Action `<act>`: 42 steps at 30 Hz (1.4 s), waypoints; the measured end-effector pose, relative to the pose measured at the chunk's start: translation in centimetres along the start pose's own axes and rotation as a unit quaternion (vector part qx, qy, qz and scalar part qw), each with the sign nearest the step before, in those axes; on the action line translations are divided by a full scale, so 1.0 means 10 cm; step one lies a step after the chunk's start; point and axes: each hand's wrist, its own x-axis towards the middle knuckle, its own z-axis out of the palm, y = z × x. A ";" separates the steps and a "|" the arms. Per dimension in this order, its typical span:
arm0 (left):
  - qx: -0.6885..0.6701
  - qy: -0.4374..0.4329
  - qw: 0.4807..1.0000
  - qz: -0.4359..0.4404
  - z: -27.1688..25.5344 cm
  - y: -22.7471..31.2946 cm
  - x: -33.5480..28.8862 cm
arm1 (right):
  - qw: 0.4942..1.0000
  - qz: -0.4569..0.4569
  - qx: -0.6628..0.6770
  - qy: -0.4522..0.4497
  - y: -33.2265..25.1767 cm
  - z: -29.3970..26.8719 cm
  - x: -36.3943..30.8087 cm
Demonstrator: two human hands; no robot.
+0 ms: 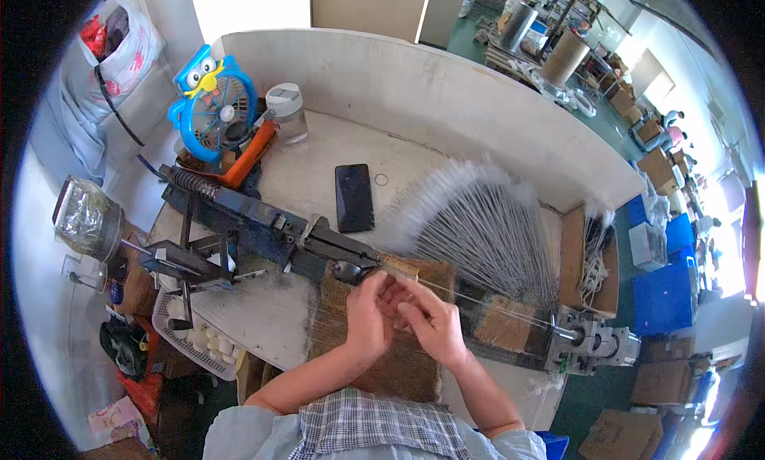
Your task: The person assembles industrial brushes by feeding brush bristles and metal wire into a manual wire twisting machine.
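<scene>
Green workshop floor (468, 42) runs off behind the pale, curving partition (382, 74), and inside it we're at a worn white bench (311, 153). Across it sits a long black metal machine (255, 229), its bar slanting toward the person, with a silvery clamp unit (594, 344) at the far right end. Between bar and partition, look at that great fan-shaped spread of wire brushes (486, 241), pale bristles outermost! Brown cloth (398, 376) covers the near edge, and a blue bird-faced fan (219, 113) stands at the back left. Now the hands: left hand (368, 317) and right hand (434, 324) come together over the cloth, just beside the bar's end, fingers curled and fingertips close; whether they're pinched on anything, I can't tell. It looks like fine fingertip work at the bar, and the next move seems to call for a steady, light touch near those thin rods (454, 293). Behind, a dark phone (354, 197) lies flat beside a tiny ring (382, 180). Lettering? None I can read on the machine or phone.
</scene>
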 end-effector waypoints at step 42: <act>0.075 -0.043 0.996 0.038 -0.01 0.08 -0.09 | 0.903 -0.180 -0.364 0.144 -0.10 -0.32 -0.01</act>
